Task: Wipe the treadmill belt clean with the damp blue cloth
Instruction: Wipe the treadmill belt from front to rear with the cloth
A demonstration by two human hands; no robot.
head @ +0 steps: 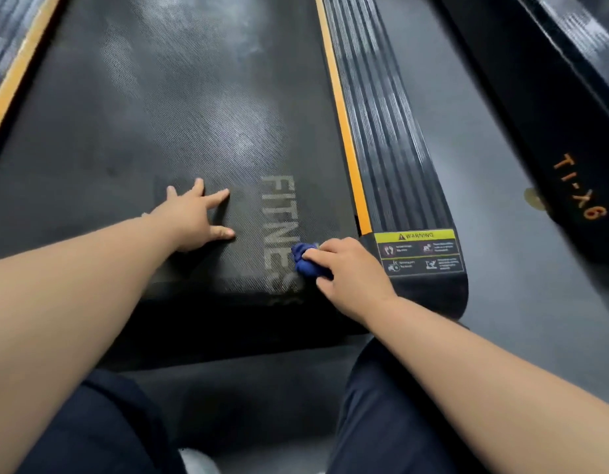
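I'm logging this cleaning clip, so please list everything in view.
treadmill belt: 1, black with pale smears and grey FITNESS lettering, centre
side rails: 2, ribbed black with orange edges, either side of belt
warning label: 1, yellow and black, near end of right rail
blue cloth: 1, blue, bunched on belt at the lettering
neighbouring machine: 1, black, orange TI-X6 lettering, far right
left hand: 1, flat on belt, fingers spread
right hand: 1, gripping blue cloth

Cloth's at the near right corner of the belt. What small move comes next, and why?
Probably sweep the blue cloth leftward along the near edge of the belt. The right hand grips it bunched over the last letters of the FITNESS print. The left hand presses flat on the belt beside it, and pale smears farther up suggest more wiping remains.
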